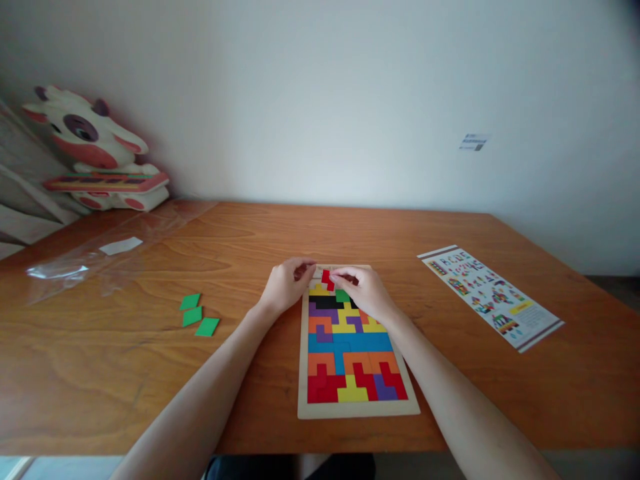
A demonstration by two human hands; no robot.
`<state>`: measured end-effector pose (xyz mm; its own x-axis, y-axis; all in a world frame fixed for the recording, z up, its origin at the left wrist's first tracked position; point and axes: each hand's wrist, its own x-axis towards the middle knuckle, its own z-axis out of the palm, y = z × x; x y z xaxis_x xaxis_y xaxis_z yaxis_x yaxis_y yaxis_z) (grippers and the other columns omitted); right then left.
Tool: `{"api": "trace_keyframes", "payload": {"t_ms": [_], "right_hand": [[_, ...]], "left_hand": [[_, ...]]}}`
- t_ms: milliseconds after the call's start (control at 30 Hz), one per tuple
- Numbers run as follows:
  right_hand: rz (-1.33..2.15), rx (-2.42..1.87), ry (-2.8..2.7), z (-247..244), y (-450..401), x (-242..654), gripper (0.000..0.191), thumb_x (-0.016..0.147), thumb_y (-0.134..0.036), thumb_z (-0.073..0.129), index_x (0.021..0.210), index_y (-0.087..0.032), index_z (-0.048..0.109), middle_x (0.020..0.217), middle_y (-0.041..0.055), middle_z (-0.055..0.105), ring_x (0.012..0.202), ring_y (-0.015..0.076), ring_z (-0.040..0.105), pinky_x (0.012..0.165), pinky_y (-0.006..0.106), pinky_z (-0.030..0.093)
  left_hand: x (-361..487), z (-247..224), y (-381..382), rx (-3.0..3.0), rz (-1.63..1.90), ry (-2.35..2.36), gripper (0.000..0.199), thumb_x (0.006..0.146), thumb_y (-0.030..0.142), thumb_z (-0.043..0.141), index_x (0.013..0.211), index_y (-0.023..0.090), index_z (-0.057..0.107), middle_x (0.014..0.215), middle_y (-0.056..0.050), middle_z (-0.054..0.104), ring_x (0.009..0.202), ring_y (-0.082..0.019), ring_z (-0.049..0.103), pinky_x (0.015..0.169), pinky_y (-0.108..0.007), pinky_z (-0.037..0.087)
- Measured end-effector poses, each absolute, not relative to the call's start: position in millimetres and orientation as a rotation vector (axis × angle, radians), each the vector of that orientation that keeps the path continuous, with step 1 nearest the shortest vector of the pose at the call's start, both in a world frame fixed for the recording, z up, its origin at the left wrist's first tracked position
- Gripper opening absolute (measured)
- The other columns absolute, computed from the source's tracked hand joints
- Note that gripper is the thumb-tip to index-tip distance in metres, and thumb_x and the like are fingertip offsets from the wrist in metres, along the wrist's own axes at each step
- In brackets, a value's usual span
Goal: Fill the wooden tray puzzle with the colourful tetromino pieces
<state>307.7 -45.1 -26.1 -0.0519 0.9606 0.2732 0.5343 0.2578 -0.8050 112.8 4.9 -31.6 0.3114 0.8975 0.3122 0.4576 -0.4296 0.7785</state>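
Observation:
A wooden puzzle board lies on the table in front of me, filled with red, yellow, purple, blue, orange, black and green block pieces. A red puzzle piece is at its far end, where pale bare wood shows around it. The closed fingertips of my right hand pinch the right side of that piece. At the far left corner of the board, my left hand has its fingers curled, thumb and forefinger close together on the frame. My right hand covers part of the board's right side.
Several things surround the board on the wooden table: green diamond tiles to the left, a clear plastic bag farther left, and a printed pattern sheet to the right. A cow-shaped toy keyboard stands at the back left by the wall.

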Motion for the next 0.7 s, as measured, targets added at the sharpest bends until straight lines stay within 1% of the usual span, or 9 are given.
{"api": "trace_keyframes", "payload": {"t_ms": [100,267,367,467,600,700], "right_hand": [[0.606,-1.43,-1.807,-26.3,-44.6,308.0,0.015,0.089,-0.024,0.061,0.095,-0.021,0.075,0.091,0.0043,0.076,0.074,0.0165,0.066,0.07,0.032,0.051],[0.581,-1.44,-1.883,-33.9,-41.6,310.6,0.014,0.089,-0.023,0.06,0.091,-0.02,0.074,0.085,0.0047,0.073,0.07,0.015,0.064,0.067,0.03,0.05],[0.552,-1.435,-1.9,-39.1,-40.6,311.8,0.01,0.085,-0.022,0.064,0.087,-0.018,0.073,0.086,0.0055,0.068,0.069,0.0136,0.063,0.067,0.029,0.051],[0.552,-1.43,-1.915,-39.9,-41.4,312.0,0.008,0.084,-0.021,0.066,0.088,-0.017,0.072,0.087,0.0053,0.064,0.07,0.0128,0.062,0.069,0.029,0.052],[0.542,-1.424,-1.925,-34.3,-44.2,310.6,0.01,0.087,-0.021,0.062,0.089,-0.018,0.072,0.088,0.0053,0.063,0.074,0.0134,0.062,0.071,0.03,0.053],[0.477,-1.413,-1.911,-31.5,-45.3,310.2,0.012,0.09,-0.022,0.058,0.091,-0.019,0.07,0.089,0.0054,0.064,0.074,0.0143,0.062,0.07,0.031,0.053]], "left_hand": [[111.4,-37.3,6.6,2.243,0.944,1.171,0.023,0.088,0.031,0.056,0.101,0.019,0.069,0.09,-0.004,0.072,0.078,-0.017,0.067,0.073,-0.027,0.054],[113.2,-40.6,5.3,2.507,0.912,1.076,0.019,0.088,0.024,0.056,0.102,0.02,0.068,0.091,-0.005,0.071,0.087,-0.019,0.065,0.083,-0.032,0.052],[113.5,-40.0,4.4,2.545,0.908,1.051,0.019,0.088,0.022,0.055,0.103,0.02,0.067,0.094,-0.006,0.071,0.091,-0.02,0.064,0.085,-0.033,0.052],[113.1,-40.6,4.9,2.552,0.904,1.034,0.02,0.089,0.02,0.053,0.104,0.019,0.067,0.096,-0.007,0.071,0.091,-0.021,0.064,0.084,-0.034,0.052],[112.5,-42.2,6.4,2.547,0.908,1.017,0.022,0.09,0.018,0.05,0.104,0.018,0.066,0.1,-0.007,0.071,0.094,-0.021,0.064,0.087,-0.035,0.051],[111.8,-41.1,6.6,2.516,0.893,1.077,0.02,0.09,0.021,0.052,0.103,0.019,0.067,0.101,-0.007,0.071,0.095,-0.021,0.064,0.087,-0.034,0.051]]}}
